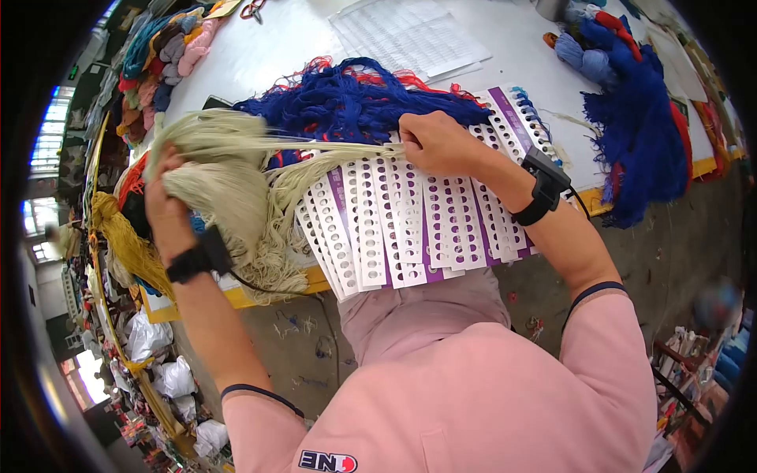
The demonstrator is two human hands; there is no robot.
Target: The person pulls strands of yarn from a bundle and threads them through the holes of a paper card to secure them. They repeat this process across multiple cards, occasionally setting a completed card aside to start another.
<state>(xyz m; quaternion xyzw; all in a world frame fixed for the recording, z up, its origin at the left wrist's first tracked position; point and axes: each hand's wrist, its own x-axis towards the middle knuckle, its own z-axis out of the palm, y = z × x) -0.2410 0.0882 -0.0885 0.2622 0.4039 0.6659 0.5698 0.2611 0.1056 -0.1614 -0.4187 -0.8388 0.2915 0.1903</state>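
Note:
A large hank of pale green yarn (217,185) hangs at the left end of the table, smeared by motion in its upper part. My left hand (164,193) is wrapped around its outer side, the fingers partly buried in the strands. Several strands run taut from the hank to my right hand (438,142), closed on their ends in a fist. Below my right hand, white cards with rows of punched holes and purple strips (406,225) lie fanned out and overlapping. Dark blue yarn (347,98) with red strands is heaped just behind the cards.
Printed sheets (406,35) lie at the back of the white table (284,39). More blue yarn (639,134) drapes over the right edge. Coloured skeins (169,55) are piled at the far left, and mustard yarn (126,236) hangs at the left. Red-handled scissors (252,9) lie at the top.

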